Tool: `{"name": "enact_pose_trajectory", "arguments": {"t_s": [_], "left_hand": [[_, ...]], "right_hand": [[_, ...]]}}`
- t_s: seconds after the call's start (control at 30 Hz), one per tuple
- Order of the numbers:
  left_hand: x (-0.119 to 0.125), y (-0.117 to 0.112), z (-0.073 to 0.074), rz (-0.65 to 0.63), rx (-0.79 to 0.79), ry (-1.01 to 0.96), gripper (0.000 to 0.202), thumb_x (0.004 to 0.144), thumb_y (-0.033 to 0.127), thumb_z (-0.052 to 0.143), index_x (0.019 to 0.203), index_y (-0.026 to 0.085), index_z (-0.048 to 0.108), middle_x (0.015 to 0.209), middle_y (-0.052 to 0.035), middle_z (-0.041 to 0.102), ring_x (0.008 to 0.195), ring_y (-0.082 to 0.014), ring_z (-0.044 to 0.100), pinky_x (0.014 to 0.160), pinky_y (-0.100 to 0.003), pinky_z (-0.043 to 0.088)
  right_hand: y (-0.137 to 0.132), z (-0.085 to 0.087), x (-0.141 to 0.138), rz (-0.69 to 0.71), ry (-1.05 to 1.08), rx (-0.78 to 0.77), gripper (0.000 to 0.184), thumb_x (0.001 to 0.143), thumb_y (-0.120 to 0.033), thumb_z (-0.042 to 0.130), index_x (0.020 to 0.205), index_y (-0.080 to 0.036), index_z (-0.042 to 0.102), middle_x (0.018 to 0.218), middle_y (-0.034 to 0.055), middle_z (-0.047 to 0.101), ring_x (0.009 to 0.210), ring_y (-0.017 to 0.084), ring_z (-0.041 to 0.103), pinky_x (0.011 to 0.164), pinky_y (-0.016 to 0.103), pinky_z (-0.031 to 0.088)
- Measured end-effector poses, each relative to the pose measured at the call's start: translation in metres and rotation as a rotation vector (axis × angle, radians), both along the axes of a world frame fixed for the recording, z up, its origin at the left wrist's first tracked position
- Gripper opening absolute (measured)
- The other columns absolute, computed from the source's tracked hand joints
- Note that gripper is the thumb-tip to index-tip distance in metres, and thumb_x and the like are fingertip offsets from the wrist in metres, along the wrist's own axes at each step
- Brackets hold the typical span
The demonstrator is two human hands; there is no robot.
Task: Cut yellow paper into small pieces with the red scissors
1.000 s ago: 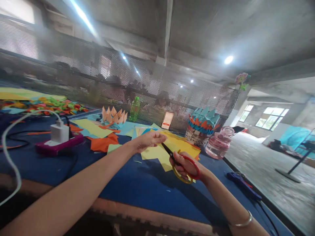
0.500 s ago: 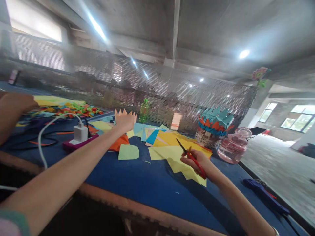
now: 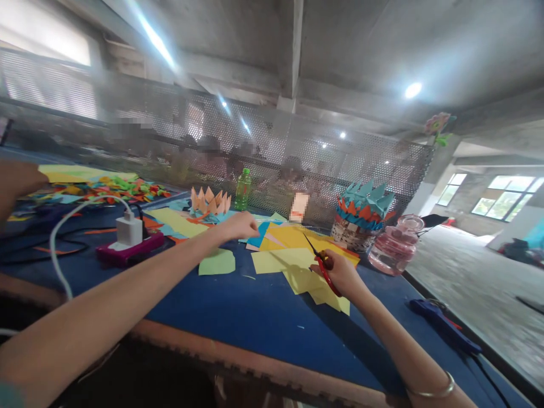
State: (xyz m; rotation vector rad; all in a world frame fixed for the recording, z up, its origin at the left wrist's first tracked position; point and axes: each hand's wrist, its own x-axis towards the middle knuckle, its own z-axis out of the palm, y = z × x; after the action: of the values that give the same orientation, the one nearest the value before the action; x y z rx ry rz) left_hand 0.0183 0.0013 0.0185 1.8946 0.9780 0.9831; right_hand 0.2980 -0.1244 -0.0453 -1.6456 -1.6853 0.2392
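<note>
Two hands: right hand (image 3: 339, 276) clenched on red scissors (image 3: 323, 273), loops hidden; left hand (image 3: 240, 226) seemingly loose, near yellow paper (image 3: 283, 259)

Two hands show, a left hand (image 3: 238, 226) and a right hand (image 3: 335, 275), with one bangle (image 3: 430, 392) and one pair of scissors (image 3: 323, 272). The counter (image 3: 238, 345) carries one green bottle (image 3: 242, 190), one pink glass jar (image 3: 395, 247), one white charger (image 3: 128, 228), one magenta power strip (image 3: 130, 250), one woven basket (image 3: 347, 235), one orange paper crown (image 3: 209, 203) and one teal paper crown (image 3: 364, 198).
</note>
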Motion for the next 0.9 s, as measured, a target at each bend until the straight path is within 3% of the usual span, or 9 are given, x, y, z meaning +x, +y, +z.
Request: {"name": "enact_pose_trajectory", "arguments": {"t_s": [0.07,0.1,0.23,0.37,0.47,0.67,0.77,0.83,0.9], "left_hand": [[0.033,-0.020,-0.008,-0.182,0.112,0.525,0.010,0.062,0.027,0.068,0.063,0.017,0.071,0.062,-0.0023,0.068,0.069,-0.0178,0.059,0.066,-0.023,0.038],[0.048,-0.029,-0.013,-0.226,0.187,0.686,0.016,0.064,0.031,0.069,0.068,0.016,0.072,0.070,-0.0048,0.070,0.072,-0.0190,0.060,0.065,-0.024,0.039],[0.085,-0.049,-0.034,-0.198,0.353,0.877,0.035,0.068,0.048,0.065,0.071,0.013,0.070,0.076,-0.0116,0.070,0.072,-0.0233,0.061,0.059,-0.028,0.037],[0.095,-0.048,-0.046,-0.172,0.362,0.883,0.039,0.060,0.051,0.070,0.075,0.015,0.068,0.083,-0.0111,0.068,0.078,-0.0247,0.061,0.058,-0.027,0.036],[0.098,-0.050,-0.046,-0.172,0.280,0.846,0.032,0.059,0.041,0.071,0.079,0.016,0.067,0.083,-0.0074,0.067,0.075,-0.0217,0.059,0.056,-0.026,0.034],[0.099,-0.061,-0.045,-0.214,0.100,0.479,0.015,0.060,0.029,0.064,0.063,0.016,0.059,0.063,0.0008,0.056,0.063,-0.0146,0.052,0.053,-0.023,0.031],[0.098,-0.058,-0.048,-0.264,-0.010,0.345,0.020,0.058,0.032,0.065,0.055,0.016,0.054,0.053,0.0033,0.048,0.054,-0.0116,0.045,0.049,-0.024,0.028],[0.097,-0.056,-0.052,-0.254,-0.026,0.313,0.024,0.056,0.035,0.068,0.052,0.015,0.054,0.050,0.0038,0.045,0.051,-0.0107,0.042,0.048,-0.024,0.026],[0.098,-0.056,-0.054,-0.228,-0.028,0.307,0.027,0.055,0.039,0.070,0.053,0.015,0.057,0.050,0.0036,0.045,0.051,-0.0108,0.041,0.048,-0.024,0.026]], "right_hand": [[-0.002,0.002,0.000,-0.044,-0.080,-0.029,0.019,0.073,-0.035,0.065,0.082,-0.020,0.058,0.068,0.0006,0.064,0.061,0.017,0.058,0.056,0.025,0.038],[-0.002,0.004,0.000,-0.070,-0.119,-0.047,0.019,0.074,-0.035,0.065,0.083,-0.020,0.058,0.069,0.0008,0.065,0.062,0.017,0.059,0.057,0.025,0.037],[-0.008,0.013,0.003,-0.181,-0.276,-0.101,0.023,0.076,-0.033,0.064,0.093,-0.019,0.062,0.079,0.0047,0.069,0.070,0.020,0.062,0.059,0.026,0.036],[-0.012,0.022,0.013,-0.282,-0.430,-0.160,0.028,0.077,-0.024,0.060,0.104,-0.018,0.065,0.094,0.0094,0.072,0.084,0.024,0.065,0.064,0.027,0.037],[-0.014,0.026,0.028,-0.366,-0.533,-0.222,0.031,0.077,-0.024,0.057,0.106,-0.016,0.067,0.099,0.0138,0.072,0.089,0.028,0.066,0.065,0.029,0.038],[-0.022,0.026,0.061,-0.359,-0.657,-0.377,0.022,0.071,-0.028,0.063,0.087,-0.015,0.073,0.086,0.0150,0.072,0.081,0.028,0.066,0.062,0.030,0.038],[-0.028,0.030,0.059,-0.303,-0.644,-0.379,0.017,0.073,-0.031,0.063,0.080,-0.018,0.072,0.083,0.0111,0.072,0.077,0.024,0.065,0.060,0.028,0.036],[-0.028,0.033,0.047,-0.262,-0.550,-0.287,0.029,0.085,-0.039,0.049,0.086,-0.019,0.070,0.083,0.0093,0.071,0.075,0.021,0.063,0.059,0.027,0.035],[-0.026,0.033,0.030,-0.115,-0.263,-0.158,0.045,0.091,-0.048,0.035,0.085,-0.017,0.067,0.076,0.0066,0.068,0.067,0.017,0.060,0.057,0.026,0.036]]}}
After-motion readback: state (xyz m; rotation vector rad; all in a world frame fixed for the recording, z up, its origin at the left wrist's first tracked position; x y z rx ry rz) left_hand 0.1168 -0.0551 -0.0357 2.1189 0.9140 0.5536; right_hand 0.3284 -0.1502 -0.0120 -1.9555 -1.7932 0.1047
